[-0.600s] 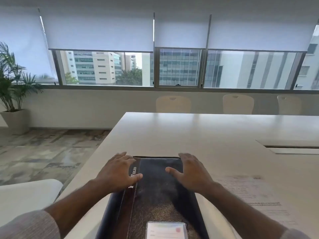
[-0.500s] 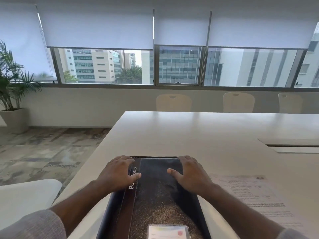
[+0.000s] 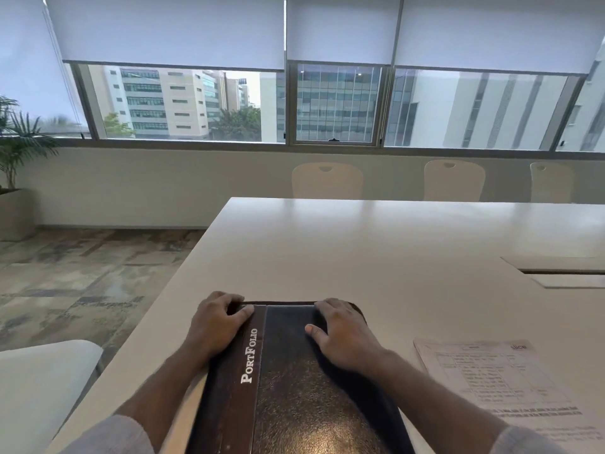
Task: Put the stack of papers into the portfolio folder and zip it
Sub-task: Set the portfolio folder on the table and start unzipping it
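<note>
The portfolio folder (image 3: 294, 385) lies closed on the white table (image 3: 376, 250), its long side running away from me, the word "PortFolio" printed along a brown strip on its left part; everything below is placed from that folder. My left hand (image 3: 216, 326) rests on its far left corner, fingers now curled over the far edge where a moment ago they lay flatter on the cover; it grips that corner, the thumb lying on the brown strip. My right hand (image 3: 343, 339) sits on the far right corner, fingertips bent over the far edge, thumb stretched inward across the dark leather; it too has slid toward the far edge since the earlier frame, and it holds the corner. The lettering, half covered by my left hand before, now reads in full; the stack of papers (image 3: 510, 388) lies flat on the table to the folder's right, apart from it, printed side up; beyond the folder's far end, across the table, stand pale chairs (image 3: 327, 180) under the windows (image 3: 337, 103); a potted plant (image 3: 16, 152) stands far off to the folder's left.
</note>
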Action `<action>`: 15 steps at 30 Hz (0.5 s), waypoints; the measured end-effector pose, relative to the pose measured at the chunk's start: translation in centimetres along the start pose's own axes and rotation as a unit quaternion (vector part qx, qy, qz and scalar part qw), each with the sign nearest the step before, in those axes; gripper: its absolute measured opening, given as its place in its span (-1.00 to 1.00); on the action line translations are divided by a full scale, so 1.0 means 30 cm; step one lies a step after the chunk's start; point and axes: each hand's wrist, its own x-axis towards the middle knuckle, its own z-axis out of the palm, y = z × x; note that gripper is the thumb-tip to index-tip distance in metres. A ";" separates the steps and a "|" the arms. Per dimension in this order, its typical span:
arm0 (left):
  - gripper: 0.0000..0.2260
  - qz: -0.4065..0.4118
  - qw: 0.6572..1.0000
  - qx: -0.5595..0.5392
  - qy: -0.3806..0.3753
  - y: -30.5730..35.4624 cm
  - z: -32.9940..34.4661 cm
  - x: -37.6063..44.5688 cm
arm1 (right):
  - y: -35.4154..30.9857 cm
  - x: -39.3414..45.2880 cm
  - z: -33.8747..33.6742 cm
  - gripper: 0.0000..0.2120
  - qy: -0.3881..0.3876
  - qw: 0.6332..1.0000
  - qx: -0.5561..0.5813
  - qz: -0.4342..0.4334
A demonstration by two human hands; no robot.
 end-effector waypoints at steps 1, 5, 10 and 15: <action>-0.88 -0.002 1.000 -0.022 0.015 -0.009 0.006 0.003 | -0.003 0.017 0.010 -0.49 -0.002 1.000 0.000 -0.001; -0.92 0.003 0.999 -0.031 0.034 -0.025 0.015 0.025 | -0.045 0.106 0.042 -0.54 -0.022 1.000 -0.002 0.000; -0.91 0.021 0.998 -0.047 0.042 -0.037 0.027 0.042 | -0.141 0.234 0.077 -0.61 -0.063 0.998 0.014 0.022; -0.83 0.018 0.993 -0.096 0.070 -0.048 0.040 0.043 | -0.239 0.341 0.102 -0.65 -0.120 0.990 0.053 0.054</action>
